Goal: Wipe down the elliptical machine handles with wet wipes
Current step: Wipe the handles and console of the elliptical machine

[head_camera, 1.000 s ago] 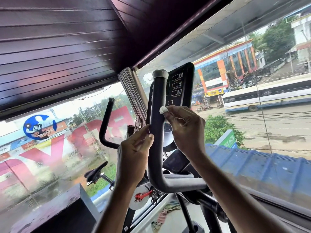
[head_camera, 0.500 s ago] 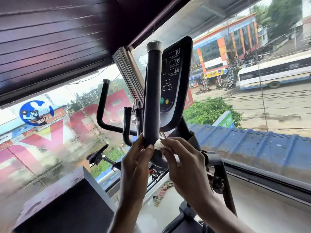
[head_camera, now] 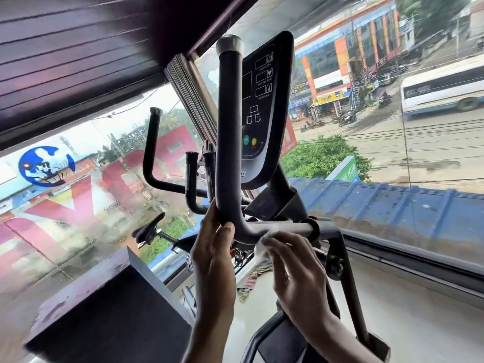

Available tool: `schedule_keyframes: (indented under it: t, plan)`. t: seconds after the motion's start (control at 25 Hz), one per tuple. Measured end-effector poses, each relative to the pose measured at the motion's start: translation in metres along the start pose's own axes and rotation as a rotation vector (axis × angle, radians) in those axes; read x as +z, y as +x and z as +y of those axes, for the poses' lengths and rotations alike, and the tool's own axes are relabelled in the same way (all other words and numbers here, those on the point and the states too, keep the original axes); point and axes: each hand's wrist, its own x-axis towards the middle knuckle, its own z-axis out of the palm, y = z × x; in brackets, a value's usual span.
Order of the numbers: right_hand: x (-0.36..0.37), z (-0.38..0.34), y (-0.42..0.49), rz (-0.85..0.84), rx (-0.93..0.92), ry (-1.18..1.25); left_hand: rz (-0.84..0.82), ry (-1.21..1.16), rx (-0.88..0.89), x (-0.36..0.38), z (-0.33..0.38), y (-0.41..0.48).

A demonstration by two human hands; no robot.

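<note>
**Wipe sits at the handle's bend**

L hand (head_camera: 214, 255): grip clenched round the handle (head_camera: 227, 132) at the base of its upright, thumb on the front of the bend. R hand (head_camera: 296, 265): grip grasping a white wet wipe (head_camera: 262, 246), pressed vs the underside of the bend where the tube turns horizontal. Console (head_camera: 264, 113) stands just behind the upright. 2nd handle (head_camera: 152, 145) is further off, to the left. Bus (head_camera: 442, 90) on the street outside, upper right.
</note>
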Motion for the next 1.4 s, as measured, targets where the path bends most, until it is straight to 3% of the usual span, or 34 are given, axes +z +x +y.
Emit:
schedule_keyframes:
  t: [0.08,0.24,0.4,0.56,0.68,0.96,1.2,1.4]
  plan:
    - [0.002,-0.007,0.006,0.066,0.068,0.033,0.015,0.024,0.012,0.0,-0.005,-0.001]
    - [0.01,-0.008,-0.001,0.004,0.008,0.028,0.09,0.001,-0.002,0.006,-0.011,-0.011]
    - [0.01,0.016,0.004,0.044,0.145,-0.025,0.155,0.009,0.02,0.017,-0.017,-0.022]
    - [0.014,-0.019,0.008,-0.008,0.053,0.092,0.217,-0.032,0.036,0.027,-0.023,-0.028]
    - [0.01,0.014,0.007,-0.047,0.003,0.063,0.257,-0.021,0.066,0.037,-0.027,-0.032]
    - [-0.002,0.159,-0.013,-0.145,0.131,-0.235,0.333,-0.033,0.033,0.06,-0.038,-0.04]
    - [-0.011,0.165,-0.021,-0.165,0.096,-0.233,0.37,-0.04,-0.033,0.079,-0.048,-0.038]
    - [-0.004,0.167,-0.003,-0.14,0.23,-0.183,0.43,-0.037,-0.055,0.084,-0.049,-0.037]
